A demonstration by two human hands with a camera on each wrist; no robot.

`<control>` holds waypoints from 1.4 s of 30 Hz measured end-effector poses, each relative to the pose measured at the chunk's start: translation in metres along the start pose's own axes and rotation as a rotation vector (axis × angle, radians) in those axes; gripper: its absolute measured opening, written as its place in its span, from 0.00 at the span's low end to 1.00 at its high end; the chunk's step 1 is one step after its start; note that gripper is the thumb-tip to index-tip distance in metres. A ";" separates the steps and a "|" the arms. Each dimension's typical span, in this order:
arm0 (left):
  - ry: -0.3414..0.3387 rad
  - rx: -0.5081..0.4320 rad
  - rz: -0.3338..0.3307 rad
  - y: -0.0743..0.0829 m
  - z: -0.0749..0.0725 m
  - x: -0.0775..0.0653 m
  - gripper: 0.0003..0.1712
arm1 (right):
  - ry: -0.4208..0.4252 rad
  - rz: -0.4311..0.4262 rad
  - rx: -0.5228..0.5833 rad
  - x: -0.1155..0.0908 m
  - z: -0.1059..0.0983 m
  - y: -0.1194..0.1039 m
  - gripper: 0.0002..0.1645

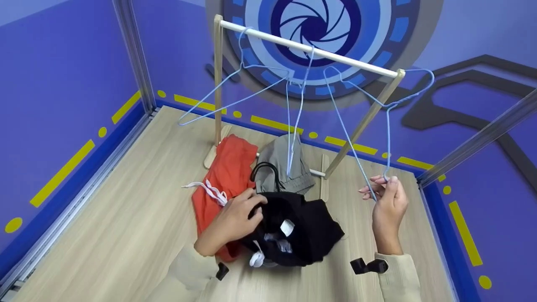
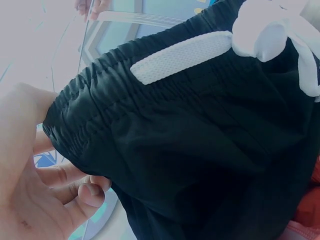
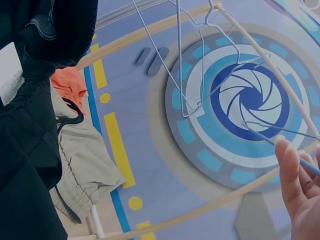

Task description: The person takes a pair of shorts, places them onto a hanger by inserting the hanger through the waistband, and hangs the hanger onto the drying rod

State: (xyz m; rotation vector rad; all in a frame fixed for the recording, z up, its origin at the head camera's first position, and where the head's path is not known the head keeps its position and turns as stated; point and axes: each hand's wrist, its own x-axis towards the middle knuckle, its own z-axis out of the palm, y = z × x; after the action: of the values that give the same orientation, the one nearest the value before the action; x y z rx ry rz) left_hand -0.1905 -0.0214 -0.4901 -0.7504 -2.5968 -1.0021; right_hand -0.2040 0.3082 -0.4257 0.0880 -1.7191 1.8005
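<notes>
My left hand (image 1: 241, 216) grips the elastic waistband of black shorts (image 1: 323, 228), which open toward me with a pale label (image 1: 287, 227) inside. In the left wrist view, the gathered waistband (image 2: 95, 115) sits between thumb and fingers, and a white drawstring (image 2: 185, 55) hangs at its front. On the other side, my right hand (image 1: 390, 205) pinches a blue wire hanger (image 1: 388, 138) at one end. That hanger is held off the rack, right of the shorts, its hook pointing right.
Two more blue hangers, a left one (image 1: 209, 94) and a middle one (image 1: 298, 109), hang from the white bar (image 1: 285, 40) of a wooden rack. Orange shorts (image 1: 230, 163) with white drawstrings and a grey garment (image 1: 272, 147) with a black cord (image 1: 266, 164) lie on the table (image 1: 126, 201).
</notes>
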 end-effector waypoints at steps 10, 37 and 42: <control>0.003 0.005 -0.004 -0.002 0.000 -0.002 0.12 | 0.018 -0.002 0.023 -0.011 -0.008 -0.002 0.27; -0.002 0.005 -0.003 -0.005 0.003 -0.003 0.12 | 0.108 -0.110 0.168 -0.052 -0.019 0.001 0.25; -0.014 0.001 -0.009 -0.005 0.003 -0.002 0.12 | 0.128 -0.143 0.240 -0.059 -0.018 -0.004 0.23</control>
State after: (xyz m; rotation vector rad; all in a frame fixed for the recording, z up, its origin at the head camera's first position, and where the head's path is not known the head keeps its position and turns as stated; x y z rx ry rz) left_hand -0.1916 -0.0239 -0.4959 -0.7488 -2.6147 -1.0014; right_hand -0.1486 0.3012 -0.4524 0.1874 -1.3692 1.8557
